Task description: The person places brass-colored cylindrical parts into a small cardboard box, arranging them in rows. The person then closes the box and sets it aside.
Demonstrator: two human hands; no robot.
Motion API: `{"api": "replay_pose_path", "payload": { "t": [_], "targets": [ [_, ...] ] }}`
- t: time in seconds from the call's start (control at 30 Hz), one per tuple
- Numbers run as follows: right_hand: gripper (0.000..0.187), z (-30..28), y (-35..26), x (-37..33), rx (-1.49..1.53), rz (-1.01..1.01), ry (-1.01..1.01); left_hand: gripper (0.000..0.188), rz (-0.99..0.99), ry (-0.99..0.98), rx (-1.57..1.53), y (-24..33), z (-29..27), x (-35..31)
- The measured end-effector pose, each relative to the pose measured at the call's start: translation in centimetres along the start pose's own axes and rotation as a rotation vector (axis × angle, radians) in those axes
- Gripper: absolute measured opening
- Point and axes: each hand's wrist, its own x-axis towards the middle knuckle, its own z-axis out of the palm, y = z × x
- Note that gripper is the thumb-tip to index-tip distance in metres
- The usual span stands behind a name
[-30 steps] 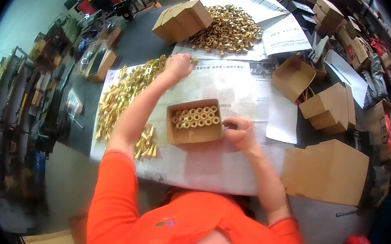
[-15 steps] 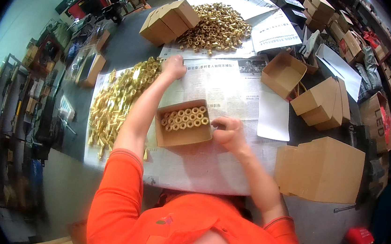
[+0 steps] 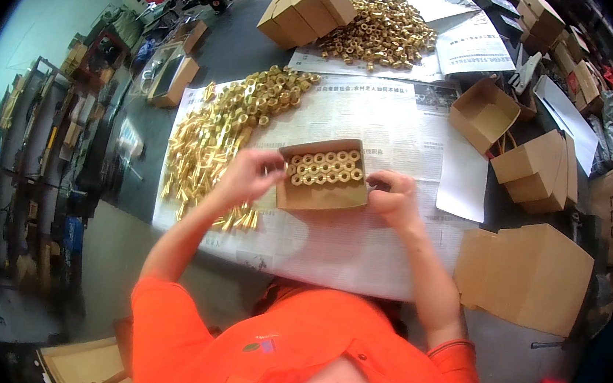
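A small open cardboard box (image 3: 320,199) sits on the newspaper in front of me, with rows of brass nuts (image 3: 327,169) standing along its far part. At its left wall is my left hand (image 3: 250,176), fingers bent together and slightly blurred; whatever they may hold is hidden. My right hand (image 3: 393,198) is closed beside the box's right wall, thumb and forefinger pressed close, and I cannot make out what lies between them. To the left, near my left forearm, spreads a heap of loose brass fittings (image 3: 212,134), with nuts at its far end and longer pieces nearer.
A second heap of brass nuts (image 3: 381,32) lies at the far side beside closed cardboard boxes (image 3: 305,14). On the right are an empty open box (image 3: 485,114), a white paper sheet (image 3: 462,181) and folded cardboard boxes (image 3: 527,275). Newspaper (image 3: 322,256) covers the table's middle.
My left hand has come back from the far end of the left heap to the box's left wall. My right hand stays by the box's right side. The whole view has shifted.
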Motion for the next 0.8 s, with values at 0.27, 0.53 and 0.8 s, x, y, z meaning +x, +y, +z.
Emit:
{"api": "replay_pose_path", "payload": {
  "t": [0.27, 0.53, 0.8],
  "targets": [
    [0.029, -0.3, 0.1, 0.0, 0.034, 0.035, -0.006, 0.018, -0.026, 0.138, 0.265, 0.1, 3.9, -1.3],
    [0.030, -0.2, 0.2, 0.0, 0.040, -0.008, -0.001, 0.014, 0.000, 0.048, 0.579, 0.9, 4.2, -0.6],
    [0.028, -0.3, 0.1, 0.2, 0.006, -0.026, 0.004, 0.012, 0.045, 0.047, 0.559, 1.1, 4.5, -0.6]
  ]
}}
